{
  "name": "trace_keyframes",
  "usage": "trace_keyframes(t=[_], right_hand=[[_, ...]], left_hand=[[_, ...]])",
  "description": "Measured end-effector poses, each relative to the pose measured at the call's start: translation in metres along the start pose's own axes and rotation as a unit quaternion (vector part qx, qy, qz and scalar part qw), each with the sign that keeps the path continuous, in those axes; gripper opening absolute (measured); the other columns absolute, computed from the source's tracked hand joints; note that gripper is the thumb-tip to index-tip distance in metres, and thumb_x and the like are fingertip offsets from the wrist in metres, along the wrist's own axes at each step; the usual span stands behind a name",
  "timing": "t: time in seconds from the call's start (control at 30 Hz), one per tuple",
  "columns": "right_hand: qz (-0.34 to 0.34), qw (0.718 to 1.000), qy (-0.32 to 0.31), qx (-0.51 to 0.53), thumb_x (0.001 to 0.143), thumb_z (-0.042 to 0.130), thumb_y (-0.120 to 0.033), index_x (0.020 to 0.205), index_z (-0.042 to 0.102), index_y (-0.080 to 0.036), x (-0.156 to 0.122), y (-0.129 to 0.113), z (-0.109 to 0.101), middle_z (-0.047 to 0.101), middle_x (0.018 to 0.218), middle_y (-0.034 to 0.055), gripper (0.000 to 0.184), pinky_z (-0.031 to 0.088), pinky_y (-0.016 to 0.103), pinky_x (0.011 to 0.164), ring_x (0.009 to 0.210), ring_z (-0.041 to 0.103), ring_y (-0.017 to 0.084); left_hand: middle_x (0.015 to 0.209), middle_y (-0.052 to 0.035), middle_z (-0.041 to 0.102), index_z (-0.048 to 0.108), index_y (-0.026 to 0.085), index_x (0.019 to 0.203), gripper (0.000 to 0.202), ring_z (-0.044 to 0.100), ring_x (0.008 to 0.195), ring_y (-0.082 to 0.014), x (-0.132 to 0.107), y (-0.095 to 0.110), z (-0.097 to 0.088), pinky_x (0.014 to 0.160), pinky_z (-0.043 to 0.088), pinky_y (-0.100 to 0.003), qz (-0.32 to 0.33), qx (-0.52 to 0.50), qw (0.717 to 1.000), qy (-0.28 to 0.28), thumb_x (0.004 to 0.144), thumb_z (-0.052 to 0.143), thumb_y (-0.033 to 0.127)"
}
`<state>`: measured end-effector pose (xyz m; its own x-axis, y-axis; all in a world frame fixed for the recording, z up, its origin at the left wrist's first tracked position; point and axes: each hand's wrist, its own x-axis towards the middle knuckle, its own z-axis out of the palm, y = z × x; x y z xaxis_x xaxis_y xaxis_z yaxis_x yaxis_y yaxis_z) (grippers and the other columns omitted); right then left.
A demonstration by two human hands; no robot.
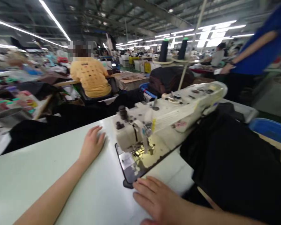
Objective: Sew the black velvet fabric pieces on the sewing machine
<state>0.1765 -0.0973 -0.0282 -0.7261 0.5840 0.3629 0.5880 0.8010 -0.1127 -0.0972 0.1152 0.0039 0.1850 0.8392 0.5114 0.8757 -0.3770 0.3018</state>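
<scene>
A white sewing machine (170, 115) stands in the middle, its needle area lit by a small lamp. My left hand (91, 143) lies flat on the pale table (49, 168), left of the machine head and apart from it, with nothing in it. Closer to me, my right hand (158, 197) rests with outstretched fingers at the near edge of the machine's bed plate (137, 172). Its fingertips touch or nearly touch the plate's corner. Nothing shows under the needle. To the right of the machine lies a pile of black fabric (236, 162).
Black cloth (67, 120) hangs along the table's far edge. Two dark thread cones (164, 51) stand behind the machine. A blue bin (271, 129) is at the right. One person in yellow (91, 76) sits ahead; another in blue (259, 47) stands at the right.
</scene>
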Motion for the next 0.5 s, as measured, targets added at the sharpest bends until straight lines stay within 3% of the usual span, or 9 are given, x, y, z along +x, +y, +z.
trace_keyframes(t=[0.03, 0.1, 0.17, 0.27, 0.33, 0.37, 0.43, 0.5], right_hand=[[0.005, 0.999, -0.048, 0.014, 0.093, 0.059, -0.054, 0.12, 0.061, -0.015, 0.0, 0.0, -0.02, 0.068, 0.127, 0.0112, 0.047, 0.047, 0.037, 0.102, 0.121, 0.057, 0.026], [0.049, 0.992, -0.116, 0.018, 0.096, 0.058, -0.044, 0.105, 0.063, -0.019, -0.006, 0.001, -0.062, 0.073, 0.103, 0.0047, 0.027, 0.051, 0.033, 0.087, 0.097, 0.065, 0.021], [0.134, 0.982, -0.132, -0.019, 0.099, 0.053, -0.029, 0.098, 0.063, -0.02, -0.024, 0.007, -0.102, 0.071, 0.09, 0.002, 0.013, 0.05, 0.031, 0.075, 0.082, 0.065, 0.019], [0.294, 0.942, -0.122, -0.109, 0.096, 0.05, -0.017, 0.09, 0.064, -0.02, -0.075, 0.024, -0.14, 0.069, 0.087, 0.0044, 0.015, 0.049, 0.032, 0.068, 0.077, 0.066, 0.02], [0.38, 0.903, -0.145, -0.137, 0.087, 0.061, -0.017, 0.091, 0.064, -0.019, -0.117, 0.034, -0.149, 0.069, 0.086, 0.0053, 0.005, 0.049, 0.034, 0.067, 0.078, 0.068, 0.023], [0.395, 0.896, -0.153, -0.135, 0.082, 0.066, -0.016, 0.092, 0.064, -0.019, -0.136, 0.037, -0.149, 0.069, 0.088, 0.0056, 0.011, 0.05, 0.034, 0.068, 0.081, 0.068, 0.025], [0.397, 0.898, -0.144, -0.123, 0.074, 0.068, -0.012, 0.092, 0.064, -0.019, -0.167, 0.036, -0.144, 0.067, 0.092, 0.0064, 0.019, 0.052, 0.034, 0.072, 0.086, 0.067, 0.025], [0.384, 0.909, -0.113, -0.117, 0.074, 0.062, -0.007, 0.086, 0.063, -0.018, -0.183, 0.031, -0.135, 0.064, 0.091, 0.0064, 0.016, 0.053, 0.033, 0.074, 0.086, 0.066, 0.023]], left_hand=[[0.123, -0.0141, 0.065, 0.062, 0.021, 0.116, 0.043, 0.06, 0.118, -0.0363, -0.018, 0.001, -0.009, 0.103, 0.05, -0.059, -0.013, -0.026, 0.999, 0.02, 0.09, 0.041, 0.049], [0.121, -0.0032, 0.064, 0.061, 0.034, 0.112, 0.036, 0.065, 0.108, -0.0335, -0.053, 0.006, -0.024, 0.095, 0.057, -0.058, -0.056, -0.068, 0.996, 0.026, 0.086, 0.048, 0.056], [0.121, 0.0061, 0.062, 0.058, 0.046, 0.109, 0.032, 0.067, 0.098, -0.0314, -0.084, 0.016, -0.037, 0.085, 0.061, -0.057, -0.092, -0.098, 0.991, 0.011, 0.082, 0.052, 0.061], [0.12, 0.0103, 0.06, 0.057, 0.053, 0.107, 0.029, 0.067, 0.091, -0.0322, -0.116, 0.036, -0.051, 0.067, 0.062, -0.053, -0.112, -0.111, 0.987, -0.008, 0.08, 0.052, 0.063], [0.119, 0.0087, 0.061, 0.058, 0.051, 0.106, 0.028, 0.067, 0.088, -0.0316, -0.125, 0.048, -0.054, 0.062, 0.062, -0.051, -0.096, -0.107, 0.99, -0.013, 0.081, 0.051, 0.062], [0.119, 0.0072, 0.062, 0.059, 0.048, 0.106, 0.029, 0.067, 0.086, -0.0309, -0.127, 0.052, -0.054, 0.064, 0.062, -0.051, -0.081, -0.102, 0.991, -0.012, 0.082, 0.05, 0.061], [0.12, 0.0042, 0.063, 0.06, 0.044, 0.106, 0.029, 0.068, 0.086, -0.0301, -0.127, 0.059, -0.052, 0.068, 0.063, -0.051, -0.045, -0.094, 0.994, -0.01, 0.083, 0.05, 0.059], [0.12, 0.0034, 0.064, 0.06, 0.042, 0.106, 0.028, 0.068, 0.088, -0.0297, -0.126, 0.064, -0.049, 0.069, 0.064, -0.05, -0.018, -0.089, 0.996, -0.001, 0.084, 0.05, 0.058]])
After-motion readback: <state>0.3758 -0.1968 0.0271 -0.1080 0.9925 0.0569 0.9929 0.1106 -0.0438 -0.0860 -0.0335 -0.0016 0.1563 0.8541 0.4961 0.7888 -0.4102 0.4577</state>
